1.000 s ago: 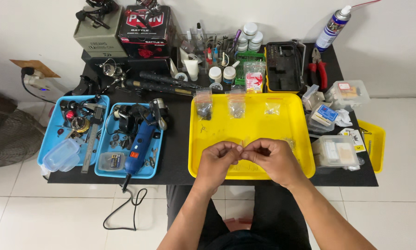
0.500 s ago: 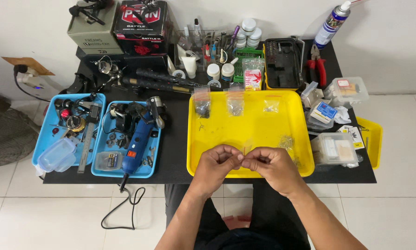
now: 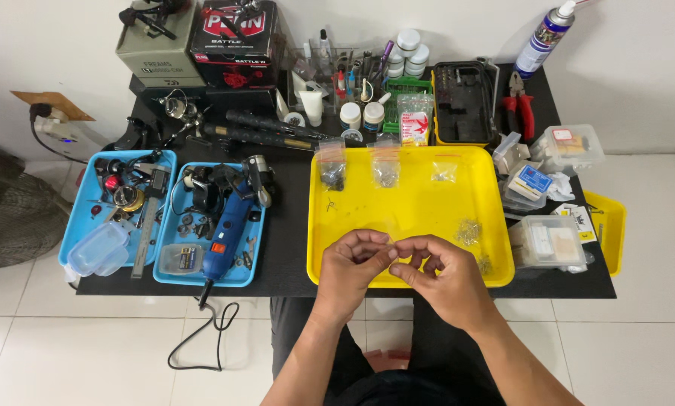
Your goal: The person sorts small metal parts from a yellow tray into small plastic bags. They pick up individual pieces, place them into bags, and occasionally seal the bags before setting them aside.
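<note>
Left hand (image 3: pixel 350 265) and right hand (image 3: pixel 436 272) fingers are pinching together, contents unclear, over shallow yellow plastic tray (image 3: pixel 412 214), catching drops.

Counting it up: two blue plastic trays (image 3: pixel 81 225) (image 3: pixel 173 274) left, three small clear zip bags (image 3: pixel 330 164) (image 3: pixel 386 164) (image 3: pixel 444 170) up top, two hands (image 3: pixel 350 271) (image 3: pixel 444 280).

Yellow tray (image 3: pixel 420 203), rectangular with a raised rim, set flat on the black surface (image 3: pixel 288 248). Three small clear bags (image 3: pixel 386 167) of metal parts are laid along its far edge; loose small parts (image 3: pixel 469 231) are scattered at its right. Over its near edge, both hands are brought together, fingertips touching; what is pinched cannot be made out.
</note>
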